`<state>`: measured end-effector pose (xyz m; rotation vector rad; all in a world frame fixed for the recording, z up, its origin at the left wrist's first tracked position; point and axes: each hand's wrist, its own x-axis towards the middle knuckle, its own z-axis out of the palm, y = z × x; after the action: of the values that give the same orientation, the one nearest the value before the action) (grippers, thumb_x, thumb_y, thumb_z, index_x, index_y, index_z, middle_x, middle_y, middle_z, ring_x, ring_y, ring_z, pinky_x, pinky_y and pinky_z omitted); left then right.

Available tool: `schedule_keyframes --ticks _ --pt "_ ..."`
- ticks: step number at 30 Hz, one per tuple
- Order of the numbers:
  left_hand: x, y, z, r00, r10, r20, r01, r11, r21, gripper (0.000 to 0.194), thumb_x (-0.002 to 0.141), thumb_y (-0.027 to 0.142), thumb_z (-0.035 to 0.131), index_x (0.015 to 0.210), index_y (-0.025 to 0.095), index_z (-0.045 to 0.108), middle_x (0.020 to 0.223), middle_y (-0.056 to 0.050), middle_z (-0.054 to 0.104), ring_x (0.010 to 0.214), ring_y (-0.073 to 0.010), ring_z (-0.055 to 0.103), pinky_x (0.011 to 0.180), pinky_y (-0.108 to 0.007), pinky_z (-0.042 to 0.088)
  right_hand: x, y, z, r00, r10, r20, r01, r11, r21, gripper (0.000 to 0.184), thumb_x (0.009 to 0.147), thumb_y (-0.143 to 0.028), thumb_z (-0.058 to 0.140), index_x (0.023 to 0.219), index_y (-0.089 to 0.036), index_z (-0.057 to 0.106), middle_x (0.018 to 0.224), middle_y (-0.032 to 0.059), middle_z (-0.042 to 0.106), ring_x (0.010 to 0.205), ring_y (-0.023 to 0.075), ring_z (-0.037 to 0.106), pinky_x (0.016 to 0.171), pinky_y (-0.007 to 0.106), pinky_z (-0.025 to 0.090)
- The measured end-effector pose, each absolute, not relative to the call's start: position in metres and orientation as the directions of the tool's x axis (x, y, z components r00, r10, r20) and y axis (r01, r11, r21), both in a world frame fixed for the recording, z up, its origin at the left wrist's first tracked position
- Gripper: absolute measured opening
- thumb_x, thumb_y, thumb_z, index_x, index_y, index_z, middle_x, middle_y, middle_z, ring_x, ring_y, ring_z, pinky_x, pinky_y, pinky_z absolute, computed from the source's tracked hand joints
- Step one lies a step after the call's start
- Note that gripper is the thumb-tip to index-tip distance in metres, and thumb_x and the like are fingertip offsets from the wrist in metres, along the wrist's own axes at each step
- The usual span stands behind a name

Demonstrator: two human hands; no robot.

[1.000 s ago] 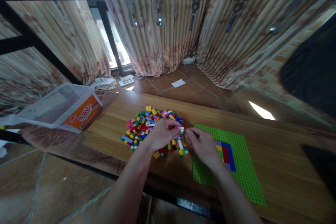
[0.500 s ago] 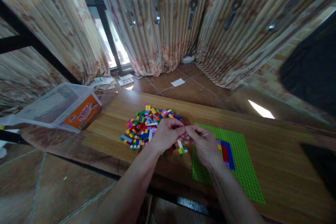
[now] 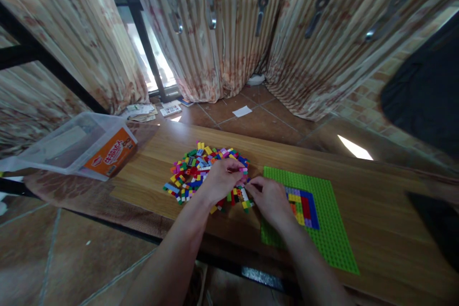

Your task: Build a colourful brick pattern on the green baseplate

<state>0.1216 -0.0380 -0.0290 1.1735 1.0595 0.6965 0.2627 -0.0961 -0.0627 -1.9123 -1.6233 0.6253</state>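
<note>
My left hand (image 3: 222, 179) is over the right part of a heap of small toy bricks (image 3: 193, 172). Its thumb and fingers are closed on small bricks (image 3: 244, 171), mostly pink, at the fingertips. Just to the right is my right hand (image 3: 270, 197), fingers pinched together by the heap's edge; whatever they grip is too small to make out. The two hands are slightly apart. Partly behind my right hand lies a green baseplate (image 3: 332, 229). On it sits a flat block of bricks (image 3: 306, 208) in blue, red, yellow, purple and orange, its left side hidden by that hand.
A wooden table (image 3: 387, 210) carries everything. At its left end stands a clear plastic bin (image 3: 71, 148) with an orange label. A dark object (image 3: 430, 224) lies toward the right. Metal clips (image 3: 210, 7) hang from a dark bar above, before striped curtains (image 3: 229, 48).
My hands, which met at the fingertips, have come apart. The left has moved a little left over the heap, and the right has lowered its fingertips. More of the brick block shows.
</note>
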Motion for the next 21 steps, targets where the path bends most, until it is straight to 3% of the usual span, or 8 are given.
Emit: schedule_keyframes --ticks 3,6,9,11,13,17,21 --pt "0.122 -0.038 -0.029 0.397 0.874 -0.28 0.1 0.262 0.96 0.013 0.072 0.005 0.061 0.079 0.013 0.068 0.067 0.002 0.064 0.06 -0.0091 0.059 0.061 -0.021 0.05 0.262 -0.096 -0.059 0.125 0.992 -0.021 0.736 -0.107 -0.669 0.019 0.083 -0.028 0.056 0.081 -0.022 0.073 0.079 0.004 0.073 0.074 0.0189 0.066 0.068 0.029 0.043" --pt "0.121 -0.037 -0.031 0.419 0.871 -0.258 0.114 0.231 0.966 0.011 0.071 0.008 0.062 0.08 0.013 0.068 0.068 0.001 0.064 0.061 -0.0099 0.059 0.061 -0.021 0.048 0.265 -0.097 -0.056 0.165 0.985 -0.045 0.597 -0.136 -0.79 0.023 0.085 -0.034 0.054 0.082 -0.021 0.073 0.072 0.004 0.072 0.069 0.0193 0.066 0.065 0.03 0.046" --pt "0.122 -0.038 -0.032 0.425 0.876 -0.229 0.109 0.202 0.973 0.011 0.071 0.012 0.065 0.082 0.012 0.067 0.071 0.0 0.065 0.062 -0.0105 0.058 0.06 -0.021 0.047 0.266 -0.096 -0.055 0.266 0.955 -0.129 0.215 -0.189 -0.958 0.028 0.081 -0.046 0.059 0.082 -0.02 0.07 0.068 0.003 0.069 0.061 0.0175 0.063 0.058 0.029 0.048" --pt "0.124 -0.039 -0.033 0.434 0.875 -0.213 0.099 0.189 0.977 0.011 0.071 0.013 0.065 0.082 0.012 0.065 0.07 0.0 0.064 0.061 -0.01 0.057 0.059 -0.021 0.046 0.264 -0.095 -0.055 0.278 0.941 -0.191 -0.05 -0.185 -0.982 0.033 0.073 -0.05 0.068 0.082 -0.018 0.069 0.067 0.0019 0.067 0.059 0.0155 0.061 0.054 0.027 0.049" --pt "0.126 -0.041 -0.034 0.457 0.866 -0.202 0.073 0.189 0.979 0.009 0.071 0.014 0.065 0.079 0.012 0.064 0.068 0.001 0.063 0.059 -0.0093 0.056 0.058 -0.02 0.045 0.261 -0.093 -0.054 0.262 0.941 -0.215 -0.189 -0.169 -0.967 0.036 0.065 -0.049 0.076 0.08 -0.017 0.069 0.064 0.0008 0.066 0.057 0.0134 0.058 0.052 0.025 0.048" --pt "0.131 -0.045 -0.035 0.488 0.851 -0.195 0.003 0.222 0.975 0.009 0.074 0.02 0.065 0.078 0.012 0.063 0.065 0.001 0.061 0.057 -0.0087 0.056 0.057 -0.02 0.045 0.258 -0.093 -0.054 0.264 0.94 -0.214 -0.257 -0.146 -0.955 0.036 0.06 -0.046 0.081 0.075 -0.015 0.07 0.062 0.0011 0.066 0.055 0.0118 0.058 0.051 0.023 0.047" --pt "0.135 -0.048 -0.032 0.475 0.855 -0.207 -0.038 0.255 0.966 0.005 0.072 0.014 0.066 0.072 0.011 0.063 0.064 0.001 0.062 0.056 -0.0079 0.057 0.058 -0.019 0.047 0.258 -0.094 -0.05 0.259 0.94 -0.222 -0.324 -0.132 -0.937 0.033 0.057 -0.043 0.084 0.068 -0.015 0.071 0.057 0.0012 0.066 0.053 0.0122 0.059 0.05 0.023 0.048"
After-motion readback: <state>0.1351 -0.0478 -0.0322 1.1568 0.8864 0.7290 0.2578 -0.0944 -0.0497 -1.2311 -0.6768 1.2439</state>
